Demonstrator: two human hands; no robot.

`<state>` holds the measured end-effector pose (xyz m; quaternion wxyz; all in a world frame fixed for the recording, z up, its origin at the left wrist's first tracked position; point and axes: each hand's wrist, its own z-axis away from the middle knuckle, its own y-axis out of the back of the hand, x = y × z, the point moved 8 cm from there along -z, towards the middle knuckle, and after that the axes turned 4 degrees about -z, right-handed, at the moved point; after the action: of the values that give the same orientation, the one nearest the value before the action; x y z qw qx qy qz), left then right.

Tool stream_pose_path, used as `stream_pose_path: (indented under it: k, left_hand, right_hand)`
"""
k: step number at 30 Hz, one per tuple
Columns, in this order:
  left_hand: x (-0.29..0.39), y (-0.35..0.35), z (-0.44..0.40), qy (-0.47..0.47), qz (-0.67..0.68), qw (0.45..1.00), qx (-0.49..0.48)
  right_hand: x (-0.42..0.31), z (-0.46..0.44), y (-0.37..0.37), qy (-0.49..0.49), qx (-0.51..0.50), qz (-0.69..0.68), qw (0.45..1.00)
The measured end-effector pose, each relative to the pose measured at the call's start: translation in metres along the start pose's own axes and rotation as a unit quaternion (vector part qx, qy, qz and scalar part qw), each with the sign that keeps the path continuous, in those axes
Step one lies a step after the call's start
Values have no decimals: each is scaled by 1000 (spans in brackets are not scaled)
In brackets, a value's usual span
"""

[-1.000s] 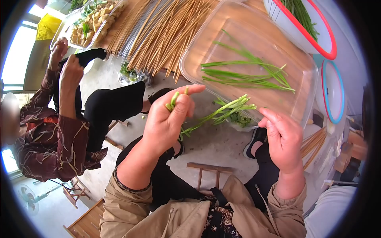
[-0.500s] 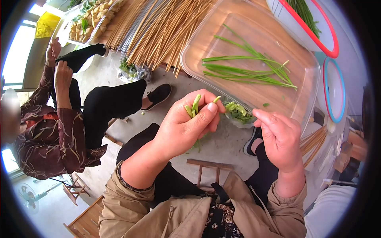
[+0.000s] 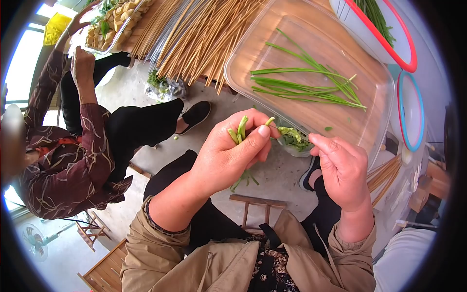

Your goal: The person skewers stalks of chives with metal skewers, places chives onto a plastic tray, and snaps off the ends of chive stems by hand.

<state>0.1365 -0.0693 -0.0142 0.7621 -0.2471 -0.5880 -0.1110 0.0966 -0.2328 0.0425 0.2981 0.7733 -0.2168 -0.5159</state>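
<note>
My left hand (image 3: 236, 151) is closed around several green chive stems (image 3: 237, 132), their cut ends sticking out above the fingers and leafy ends hanging below. Its thumb and forefinger pinch one more stem end (image 3: 270, 121) by a thin skewer. Folded green pieces (image 3: 290, 132) appear to sit on that skewer between my hands. My right hand (image 3: 343, 168) is closed in a pinch at the skewer's other end, which the fingers mostly hide. Just beyond my hands, loose chives (image 3: 306, 90) lie in a clear plastic tray (image 3: 238, 53).
Bamboo skewers (image 3: 209, 39) lie on the table, left of the tray. A red-rimmed basket (image 3: 411, 61) holds more greens; a blue-rimmed one (image 3: 418, 141) stands nearby. Another person (image 3: 68, 160) sits at left, reaching toward a container of tofu-like cubes (image 3: 114, 27). A bag of greens (image 3: 296, 146) is below my hands.
My hands keep nearly the same pose, with the stem end at the left thumb shifted slightly. The other person's hands have moved up toward the container of cubes.
</note>
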Motion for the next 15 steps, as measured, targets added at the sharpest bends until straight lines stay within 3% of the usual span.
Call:
stream_pose_path:
  k: [10,15]
  left_hand:
    - [1,2,0,16,-24,999,31]
    - [2,5,0,-26,-66,996,50]
  right_hand:
    - [-1,0,-1,-10,-1,5,1000]
    - [-1,0,-1,-10,4,7,1000]
